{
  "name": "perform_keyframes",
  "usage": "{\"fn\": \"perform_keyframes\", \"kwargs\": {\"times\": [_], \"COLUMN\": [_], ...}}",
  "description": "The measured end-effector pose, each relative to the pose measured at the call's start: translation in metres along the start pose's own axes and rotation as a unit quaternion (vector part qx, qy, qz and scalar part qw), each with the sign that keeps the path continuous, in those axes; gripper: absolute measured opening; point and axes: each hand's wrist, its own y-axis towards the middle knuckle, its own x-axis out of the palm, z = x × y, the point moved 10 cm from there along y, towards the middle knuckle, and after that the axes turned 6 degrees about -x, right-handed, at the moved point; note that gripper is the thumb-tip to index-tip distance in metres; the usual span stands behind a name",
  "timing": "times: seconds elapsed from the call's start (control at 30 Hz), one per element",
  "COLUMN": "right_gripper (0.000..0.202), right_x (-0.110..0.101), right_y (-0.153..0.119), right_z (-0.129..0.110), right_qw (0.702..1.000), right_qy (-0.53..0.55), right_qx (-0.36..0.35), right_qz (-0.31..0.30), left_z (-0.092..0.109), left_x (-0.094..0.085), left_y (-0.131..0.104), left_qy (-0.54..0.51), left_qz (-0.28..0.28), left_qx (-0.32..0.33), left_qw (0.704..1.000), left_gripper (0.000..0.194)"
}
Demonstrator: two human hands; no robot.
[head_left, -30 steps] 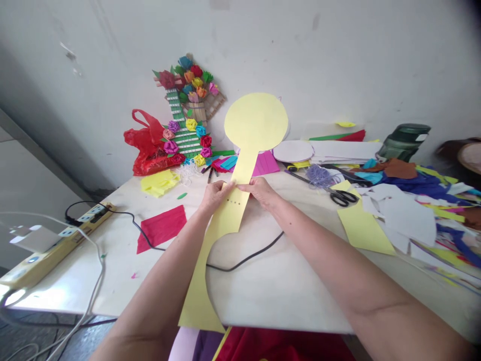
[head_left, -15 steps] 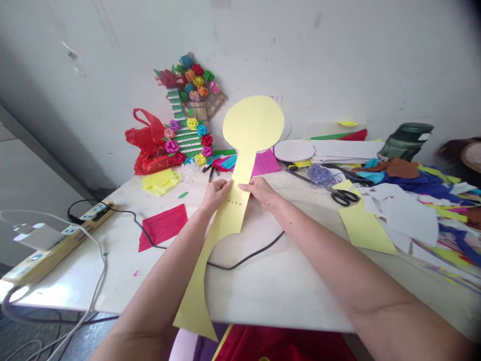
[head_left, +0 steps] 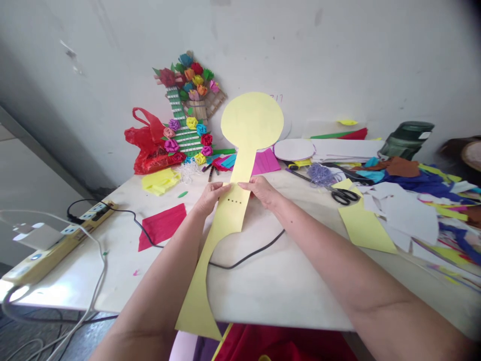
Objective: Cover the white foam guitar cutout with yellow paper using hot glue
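Observation:
A long yellow card cutout [head_left: 252,120] with a round top, a narrow neck and a curved lower part is held up over the table. My left hand [head_left: 213,197] pinches the left edge of its neck. On the opposite edge, my right hand [head_left: 262,191] grips the neck between thumb and fingers. Just below the thumbs a short row of small dark dots crosses the card. The card's lower end reaches past the table's front edge.
Scissors [head_left: 344,196], purple yarn [head_left: 320,174] and paper scraps [head_left: 409,213] cover the right side. A flower craft [head_left: 188,135] and red bag [head_left: 150,143] stand against the wall. Red paper [head_left: 163,226], a black cable [head_left: 248,260] and a power strip [head_left: 56,240] lie left and centre.
My left hand has shifted slightly left and down along the card's edge. The round top has moved slightly up and left, and the lower end slightly right.

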Motion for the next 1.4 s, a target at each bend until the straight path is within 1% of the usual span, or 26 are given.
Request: {"fn": "perform_keyframes", "kwargs": {"times": [0.07,0.13,0.27,0.37,0.4,0.43,0.47,0.5,0.53,0.57,0.6,0.63,0.7,0.73,0.8,0.87,0.93,1.2,1.4], "right_gripper": [0.017,0.017,0.017,0.019,0.02,0.023,0.025,0.026,0.025,0.023,0.019,0.015,0.012,0.013,0.016,0.017,0.015,0.014,0.015], "right_x": [-0.001,-0.002,-0.003,-0.004,-0.008,-0.014,-0.023,-0.032,-0.039,-0.041,-0.039,-0.032,-0.014,-0.005,0.011,0.022,0.028,0.033,0.035], "right_y": [0.0,0.0,0.001,0.002,0.003,0.004,0.005,0.004,0.001,-0.003,-0.007,-0.01,-0.013,-0.014,-0.015,-0.016,-0.017,-0.016,-0.017], "right_z": [0.001,0.001,0.003,0.003,0.0,-0.005,-0.014,-0.025,-0.039,-0.052,-0.065,-0.074,-0.083,-0.083,-0.08,-0.076,-0.072,-0.066,-0.065], "right_qw": [1.0,1.0,0.998,0.994,0.991,0.983,0.969,0.946,0.914,0.877,0.841,0.809,0.764,0.749,0.73,0.72,0.714,0.71,0.695], "right_qy": [-0.01,-0.025,-0.052,-0.1,-0.132,-0.177,-0.234,-0.296,-0.358,-0.413,-0.46,-0.497,-0.551,-0.57,-0.596,-0.61,-0.617,-0.628,-0.64], "right_qx": [0.008,0.01,0.003,-0.007,-0.019,-0.036,-0.06,-0.091,-0.127,-0.167,-0.207,-0.243,-0.295,-0.308,-0.322,-0.327,-0.328,-0.318,-0.327], "right_qz": [-0.004,-0.008,-0.021,-0.032,-0.021,0.005,0.045,0.094,0.142,0.178,0.196,0.196,0.159,0.134,0.087,0.053,0.036,0.022,0.018], "left_z": [-0.002,-0.002,0.0,0.003,0.004,0.004,0.005,0.006,0.008,0.009,0.011,0.012,0.014,0.015,0.016,0.016,0.015,0.014,0.018], "left_x": [0.006,0.01,0.016,0.019,0.019,0.018,0.016,0.014,0.012,0.01,0.009,0.008,0.007,0.007,0.008,0.008,0.008,0.011,0.013], "left_y": [-0.002,-0.003,-0.006,-0.006,-0.006,-0.006,-0.005,-0.005,-0.005,-0.005,-0.005,-0.005,-0.006,-0.006,-0.007,-0.007,-0.006,-0.003,-0.005], "left_qy": [-0.016,-0.027,-0.037,-0.037,-0.034,-0.029,-0.024,-0.02,-0.017,-0.015,-0.016,-0.018,-0.025,-0.029,-0.038,-0.041,-0.038,-0.006,0.019], "left_qz": [-0.048,-0.078,-0.099,-0.102,-0.097,-0.089,-0.078,-0.066,-0.054,-0.042,-0.032,-0.022,-0.009,-0.004,0.003,0.01,0.016,0.022,0.037], "left_qx": [-0.005,-0.006,-0.008,0.001,0.005,0.009,0.013,0.018,0.023,0.028,0.031,0.033,0.033,0.033,0.031,0.026,0.024,0.032,0.034], "left_qw": [0.999,0.997,0.994,0.994,0.995,0.996,0.997,0.997,0.998,0.999,0.999,0.999,0.999,0.999,0.999,0.999,0.999,0.999,0.999], "left_gripper": [0.036,0.036,0.037,0.042,0.042,0.042,0.041,0.039,0.038,0.037,0.036,0.035,0.035,0.035,0.036,0.036,0.035,0.031,0.029]}}
